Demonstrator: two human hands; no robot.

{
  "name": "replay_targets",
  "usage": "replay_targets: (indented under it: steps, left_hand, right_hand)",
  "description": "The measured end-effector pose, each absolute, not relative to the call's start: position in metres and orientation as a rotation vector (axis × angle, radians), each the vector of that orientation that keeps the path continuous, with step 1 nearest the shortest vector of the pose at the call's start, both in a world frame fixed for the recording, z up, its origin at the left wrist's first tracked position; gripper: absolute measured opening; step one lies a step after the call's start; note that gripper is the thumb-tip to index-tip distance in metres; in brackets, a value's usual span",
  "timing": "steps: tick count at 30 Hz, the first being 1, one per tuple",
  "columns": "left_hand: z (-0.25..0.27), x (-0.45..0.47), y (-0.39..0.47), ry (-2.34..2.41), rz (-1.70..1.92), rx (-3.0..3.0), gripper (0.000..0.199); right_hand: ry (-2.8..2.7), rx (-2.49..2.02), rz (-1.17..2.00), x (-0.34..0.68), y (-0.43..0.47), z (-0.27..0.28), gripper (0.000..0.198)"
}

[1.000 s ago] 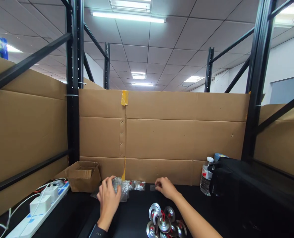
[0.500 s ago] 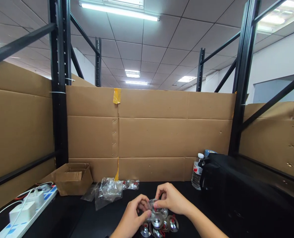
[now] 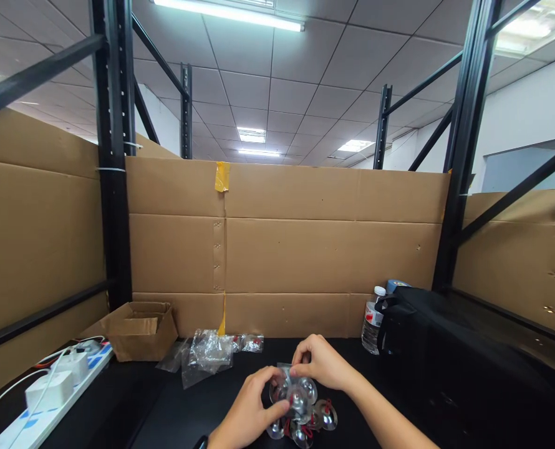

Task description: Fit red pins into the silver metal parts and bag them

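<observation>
Low in the middle of the head view is a small clear plastic bag (image 3: pixel 284 372) with shiny round silver pieces (image 3: pixel 299 399) in or under it; the film makes it hard to tell which. My left hand (image 3: pixel 254 405) curls around the bag's left side, thumb in front and fingers behind. At the bag's upper edge, my right hand (image 3: pixel 322 365) pinches the film between thumb and fingers. More round silver pieces with red cords (image 3: pixel 325 415) lie in a pile on the black table just below and right of the bag.
Crumpled clear bags (image 3: pixel 209 355) lie at the back, left of my hands. Behind them stands an opened cardboard box (image 3: pixel 141 337). A power strip with chargers (image 3: pixel 62 390) runs along the left. On the right are a water bottle (image 3: pixel 372 324) and a large black bag (image 3: pixel 455 362). Cardboard walls (image 3: pixel 282 255) enclose the table.
My right hand has lifted slightly, drawing the bag's upper edge up. The bag stands more upright, with more silver pieces showing through or below it. The camera view has shifted slightly.
</observation>
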State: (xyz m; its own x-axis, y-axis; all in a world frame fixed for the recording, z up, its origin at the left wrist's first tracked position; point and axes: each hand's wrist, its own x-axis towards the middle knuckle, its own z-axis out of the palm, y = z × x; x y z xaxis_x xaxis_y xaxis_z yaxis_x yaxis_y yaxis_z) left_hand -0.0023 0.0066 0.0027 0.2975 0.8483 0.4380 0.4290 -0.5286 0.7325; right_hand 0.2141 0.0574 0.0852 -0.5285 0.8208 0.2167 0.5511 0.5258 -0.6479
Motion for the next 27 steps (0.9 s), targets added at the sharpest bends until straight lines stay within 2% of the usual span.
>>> replay_targets:
  steps: [2, 5, 8, 10, 13, 15, 17, 21, 25, 27]
  left_hand:
    - [0.005, -0.002, 0.008, 1.133, 1.224, 2.040, 0.027]
    - [0.006, -0.005, 0.015, 1.195, 1.345, 1.959, 0.035]
    - [0.008, -0.021, 0.027, 1.310, 1.481, 1.888, 0.035]
    - [0.009, -0.041, 0.035, 1.440, 1.593, 1.823, 0.034]
    - [0.012, -0.082, 0.043, 1.803, 1.619, 1.713, 0.038]
    - [0.012, -0.110, 0.047, 2.090, 1.545, 1.644, 0.040]
    - [0.009, -0.131, 0.048, 2.333, 1.397, 1.597, 0.035]
    - [0.000, -0.145, 0.049, 2.600, 1.309, 1.641, 0.036]
    - [0.002, -0.133, 0.048, 2.734, 1.306, 1.676, 0.039]
    - [0.007, -0.127, 0.046, 2.712, 1.338, 1.698, 0.037]
  right_hand:
    - [-2.272, -1.099, 0.664, 0.208, 0.061, 0.087, 0.013]
    - [-2.287, -1.041, 0.629, 0.194, 0.069, 0.092, 0.016]
    - [-2.254, -0.920, 0.669, 0.174, 0.082, 0.092, 0.028]
    - [-2.235, -0.859, 0.683, 0.160, 0.095, 0.085, 0.036]
    - [-2.306, -0.912, 0.528, 0.141, 0.114, 0.062, 0.032]
    - [-2.511, -0.963, 0.434, 0.131, 0.124, 0.042, 0.058]
    - [-2.658, -1.019, 0.399, 0.122, 0.132, 0.025, 0.072]
    - [-2.770, -1.074, 0.351, 0.107, 0.141, 0.011, 0.051]
    - [-2.712, -1.148, 0.088, 0.098, 0.143, 0.013, 0.057]
    - [-2.704, -1.196, -0.041, 0.096, 0.143, 0.014, 0.048]
